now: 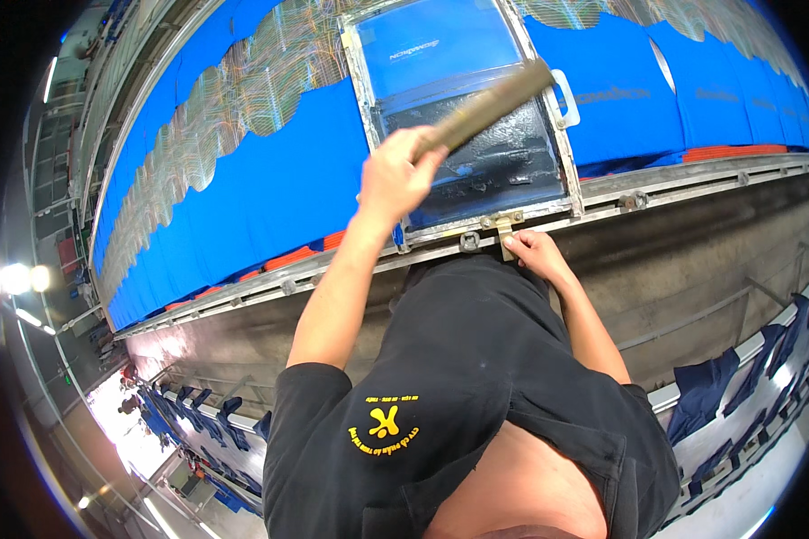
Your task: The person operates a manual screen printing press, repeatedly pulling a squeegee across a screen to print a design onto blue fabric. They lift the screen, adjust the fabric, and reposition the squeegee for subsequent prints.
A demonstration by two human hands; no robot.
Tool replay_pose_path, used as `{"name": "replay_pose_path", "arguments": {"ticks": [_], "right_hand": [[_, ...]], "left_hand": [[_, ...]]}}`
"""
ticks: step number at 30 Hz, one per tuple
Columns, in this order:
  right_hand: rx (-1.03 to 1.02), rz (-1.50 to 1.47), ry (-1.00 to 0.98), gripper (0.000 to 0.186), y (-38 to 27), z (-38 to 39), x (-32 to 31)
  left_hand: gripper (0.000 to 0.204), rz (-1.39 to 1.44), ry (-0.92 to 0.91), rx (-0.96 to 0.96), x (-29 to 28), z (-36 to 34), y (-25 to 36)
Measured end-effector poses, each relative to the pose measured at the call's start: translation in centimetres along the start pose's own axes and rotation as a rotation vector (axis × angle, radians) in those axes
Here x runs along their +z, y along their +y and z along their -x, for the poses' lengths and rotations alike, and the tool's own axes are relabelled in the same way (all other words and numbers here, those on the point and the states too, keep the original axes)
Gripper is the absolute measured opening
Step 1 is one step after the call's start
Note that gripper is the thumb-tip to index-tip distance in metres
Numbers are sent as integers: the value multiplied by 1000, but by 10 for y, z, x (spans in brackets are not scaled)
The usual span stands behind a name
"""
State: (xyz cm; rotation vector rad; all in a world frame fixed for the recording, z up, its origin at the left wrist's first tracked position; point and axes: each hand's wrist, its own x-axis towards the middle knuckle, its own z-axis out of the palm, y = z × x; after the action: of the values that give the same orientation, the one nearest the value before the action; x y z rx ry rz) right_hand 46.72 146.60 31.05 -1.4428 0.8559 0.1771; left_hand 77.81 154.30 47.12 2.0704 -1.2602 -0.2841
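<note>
A long olive-brown squeegee (490,110), slightly blurred, slants up to the right over the printing screen. My left hand (397,178) is closed round its lower left end. Beneath it lies the screen frame (361,85), pale and ink-stained, with a blue upper mesh and glossy dark ink (503,162) on the lower part. At the frame's near edge, the fingers of my right hand (537,253) pinch a small brass-coloured metal bracket (505,235). A white handle (566,99) stands on the frame's right side.
Blue fabric pieces (261,189) with wavy patterned upper parts lie along the long table. A metal rail (692,180) with several round stops edges it. Behind me, dark cloth pieces (701,386) hang over another table. Red-orange material (733,153) shows under the blue fabric.
</note>
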Motion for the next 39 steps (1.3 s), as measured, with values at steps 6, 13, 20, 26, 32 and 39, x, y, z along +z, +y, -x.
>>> {"name": "replay_pose_path", "arguments": {"ticks": [6, 13, 20, 26, 32, 39], "right_hand": [[27, -48, 101, 42, 3, 4, 13], [44, -75, 172, 37, -3, 7, 23], [127, -146, 257, 32, -5, 13, 35], [140, -132, 372, 28, -6, 15, 48], [149, -217, 420, 26, -9, 18, 60], [159, -192, 441, 26, -13, 17, 61]], "left_hand": [[44, 332, 280, -397, -56, -45, -108], [64, 406, 414, -515, -89, -88, -216], [85, -74, 19, -225, -88, -191, -168], [72, -39, -207, 51, -23, -246, -171], [74, -106, -260, 68, -1, -267, -189], [74, -77, -258, 92, 13, -265, -198]]}}
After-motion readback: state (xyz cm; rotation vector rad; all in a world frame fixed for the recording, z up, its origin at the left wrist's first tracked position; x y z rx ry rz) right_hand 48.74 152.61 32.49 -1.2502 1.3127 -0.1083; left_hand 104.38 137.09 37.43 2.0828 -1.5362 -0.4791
